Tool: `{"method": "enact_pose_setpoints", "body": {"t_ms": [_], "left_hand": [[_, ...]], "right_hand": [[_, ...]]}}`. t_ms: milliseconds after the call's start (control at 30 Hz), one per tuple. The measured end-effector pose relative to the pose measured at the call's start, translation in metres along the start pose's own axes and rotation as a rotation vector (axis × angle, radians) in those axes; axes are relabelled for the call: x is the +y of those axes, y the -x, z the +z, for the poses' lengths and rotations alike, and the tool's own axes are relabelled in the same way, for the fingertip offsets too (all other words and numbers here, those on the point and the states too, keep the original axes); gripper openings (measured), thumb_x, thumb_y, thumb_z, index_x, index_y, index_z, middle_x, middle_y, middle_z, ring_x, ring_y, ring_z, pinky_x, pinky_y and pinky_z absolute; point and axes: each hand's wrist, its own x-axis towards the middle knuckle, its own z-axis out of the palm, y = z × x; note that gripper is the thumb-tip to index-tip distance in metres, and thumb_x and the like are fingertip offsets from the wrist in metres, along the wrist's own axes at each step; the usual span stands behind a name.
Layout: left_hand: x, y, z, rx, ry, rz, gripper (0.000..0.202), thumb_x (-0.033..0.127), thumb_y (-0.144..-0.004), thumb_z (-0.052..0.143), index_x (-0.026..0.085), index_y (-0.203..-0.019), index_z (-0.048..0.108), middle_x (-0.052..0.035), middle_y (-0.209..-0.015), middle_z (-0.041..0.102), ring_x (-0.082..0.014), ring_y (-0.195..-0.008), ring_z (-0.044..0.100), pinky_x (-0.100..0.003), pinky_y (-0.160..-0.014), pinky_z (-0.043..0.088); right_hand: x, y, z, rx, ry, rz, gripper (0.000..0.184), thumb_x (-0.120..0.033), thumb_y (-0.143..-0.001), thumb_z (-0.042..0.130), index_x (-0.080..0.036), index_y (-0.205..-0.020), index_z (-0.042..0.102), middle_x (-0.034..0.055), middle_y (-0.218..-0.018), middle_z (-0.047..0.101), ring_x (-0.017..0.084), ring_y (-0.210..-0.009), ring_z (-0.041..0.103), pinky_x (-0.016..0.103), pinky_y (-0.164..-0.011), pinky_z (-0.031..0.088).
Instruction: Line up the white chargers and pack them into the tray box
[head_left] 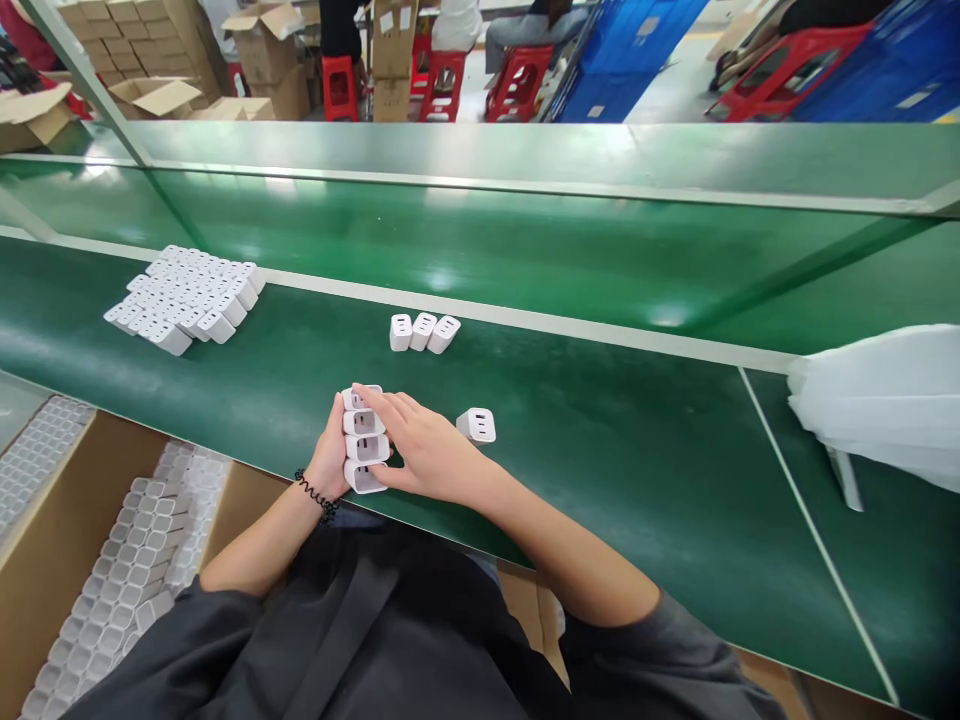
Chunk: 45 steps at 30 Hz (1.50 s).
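A short row of several small white charger blocks (pixel 365 447) lies on the green belt (pixel 600 440) near its front edge. My left hand (pixel 331 455) presses against the row's left side, fingers curled round it. My right hand (pixel 420 448) closes on the row from the right, with its fingers laid over the top blocks. One single white block (pixel 477 425) lies just right of my right hand. Three more blocks (pixel 422 332) stand side by side farther back on the belt.
A large packed group of white blocks (pixel 187 298) sits at the belt's left. A cardboard box (pixel 45 560) with rows of blocks (pixel 127 570) stands below left. White plastic bagging (pixel 885 400) lies at the right. People on red stools (pixel 517 80) sit beyond the belt.
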Motion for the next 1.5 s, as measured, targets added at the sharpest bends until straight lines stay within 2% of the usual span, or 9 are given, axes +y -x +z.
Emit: {"method": "enact_pose_setpoints", "body": {"t_ms": [167,300,467,700,900,1033,1167,1300,1500], "left_hand": [[0.016,0.008,-0.031,0.144,-0.461,0.675,0.048,0.051,-0.093,0.056,0.023,-0.131,0.048,-0.0101,-0.137,0.054,-0.0219,-0.129,0.051,-0.039,-0.107,0.044],[0.035,0.031,-0.048,0.018,-1.139,0.994,0.045,0.040,-0.089,0.062,0.025,-0.129,0.048,-0.0093,-0.132,0.056,-0.0251,-0.127,0.049,-0.046,-0.108,0.042],[0.035,0.041,-0.040,-0.224,-1.501,0.971,0.062,0.035,-0.078,0.069,0.023,-0.131,0.040,-0.0120,-0.136,0.052,-0.0324,-0.136,0.037,-0.051,-0.113,0.037],[0.033,0.036,-0.014,-0.188,-1.705,0.779,0.065,0.031,-0.072,0.072,0.015,-0.129,0.045,-0.0117,-0.123,0.059,-0.0301,-0.117,0.048,-0.043,-0.100,0.041],[0.041,0.044,-0.016,-0.162,-1.743,0.731,0.062,0.036,-0.072,0.076,0.014,-0.124,0.049,-0.0097,-0.112,0.061,-0.0268,-0.105,0.049,-0.038,-0.088,0.042],[0.073,0.081,-0.069,0.100,-1.531,0.716,0.064,0.047,-0.068,0.076,0.020,-0.120,0.049,-0.0042,-0.109,0.061,-0.0232,-0.099,0.051,-0.037,-0.088,0.043],[0.086,0.135,-0.165,0.684,-1.440,0.577,0.059,0.046,-0.068,0.071,0.018,-0.114,0.048,-0.0060,-0.107,0.059,-0.0237,-0.097,0.051,-0.041,-0.091,0.043],[0.038,0.172,-0.251,1.124,-1.386,0.010,0.056,0.043,-0.070,0.067,0.020,-0.116,0.046,-0.0079,-0.117,0.057,-0.0280,-0.107,0.051,-0.040,-0.091,0.045],[-0.053,0.164,-0.307,1.129,-1.363,-0.321,0.056,0.047,-0.074,0.066,0.016,-0.118,0.050,-0.0156,-0.115,0.060,-0.0349,-0.115,0.053,-0.043,-0.094,0.045]], "right_hand": [[0.004,-0.012,0.002,-0.165,0.037,0.036,0.092,-0.023,-0.078,0.067,-0.012,-0.154,0.017,0.0175,-0.129,0.058,0.030,-0.106,0.058,0.048,-0.089,0.054],[0.008,-0.014,0.007,-0.213,0.032,0.060,0.091,-0.025,-0.079,0.068,-0.016,-0.155,0.018,0.0163,-0.130,0.058,0.031,-0.114,0.055,0.048,-0.091,0.054],[0.008,-0.014,0.009,-0.218,0.017,0.064,0.093,-0.026,-0.080,0.066,-0.020,-0.156,0.014,0.0153,-0.137,0.054,0.032,-0.121,0.054,0.049,-0.095,0.053],[0.030,-0.004,0.023,-0.192,0.073,-0.006,0.086,-0.042,-0.090,0.058,-0.023,-0.157,0.008,0.0176,-0.149,0.044,0.034,-0.128,0.054,0.049,-0.098,0.054],[0.042,-0.002,0.006,-0.157,-0.024,-0.083,0.078,-0.056,-0.094,0.052,-0.023,-0.157,0.020,0.0154,-0.125,0.063,0.028,-0.102,0.069,0.040,-0.081,0.062],[0.043,-0.004,0.003,-0.041,-0.129,-0.015,0.075,-0.056,-0.092,0.054,-0.026,-0.155,0.027,0.0144,-0.128,0.062,0.028,-0.099,0.070,0.041,-0.080,0.063],[0.046,-0.010,0.039,-0.113,-0.176,-0.054,0.069,-0.049,-0.095,0.054,-0.025,-0.154,0.028,0.0127,-0.119,0.066,0.026,-0.096,0.070,0.040,-0.081,0.062],[0.047,-0.009,0.073,-0.172,-0.098,-0.149,0.064,-0.044,-0.097,0.053,-0.025,-0.153,0.030,0.0119,-0.119,0.066,0.026,-0.101,0.067,0.045,-0.088,0.058],[0.049,-0.004,0.081,-0.146,-0.083,-0.163,0.063,-0.041,-0.097,0.052,-0.023,-0.153,0.030,0.0123,-0.119,0.065,0.026,-0.102,0.063,0.044,-0.089,0.053]]}}
